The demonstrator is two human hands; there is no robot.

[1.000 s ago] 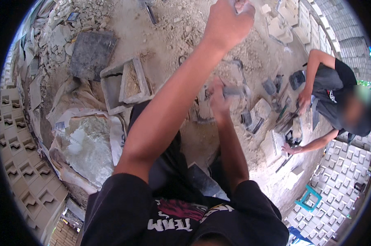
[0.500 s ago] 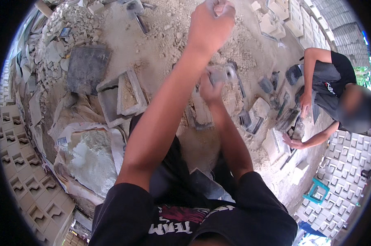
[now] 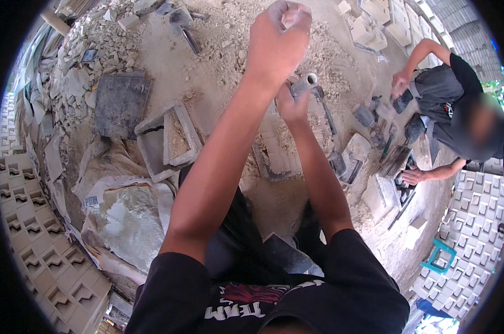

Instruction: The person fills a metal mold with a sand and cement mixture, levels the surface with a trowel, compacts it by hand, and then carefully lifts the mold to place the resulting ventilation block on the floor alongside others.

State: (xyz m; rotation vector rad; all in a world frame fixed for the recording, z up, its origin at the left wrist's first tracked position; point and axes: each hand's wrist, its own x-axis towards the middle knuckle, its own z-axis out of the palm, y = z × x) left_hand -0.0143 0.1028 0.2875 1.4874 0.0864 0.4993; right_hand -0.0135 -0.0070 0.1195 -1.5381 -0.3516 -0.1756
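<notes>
My left hand (image 3: 280,42) is raised high over the work, its fingers curled into a fist; whatever it may hold is hidden. Just below it, my right hand (image 3: 292,104) is closed round a grey metal tube (image 3: 304,84), whose hollow end points up. Beneath the right hand lies a mould (image 3: 275,177) on the ground, covered with pale crumbly material (image 3: 282,150). My forearms hide part of it.
To the left are a grey box-shaped frame (image 3: 152,146), a dark square plate (image 3: 121,103) and a sack of pale powder (image 3: 132,222). Rubble (image 3: 110,50) lies beyond. At right, a co-worker (image 3: 446,100) sits by another mould (image 3: 396,161). Patterned blocks (image 3: 466,222) stand stacked nearby.
My left fist has shifted slightly left. The tube in my right hand shows more clearly, tilted upward. The co-worker's one hand has lifted away from their mould; the other remains there.
</notes>
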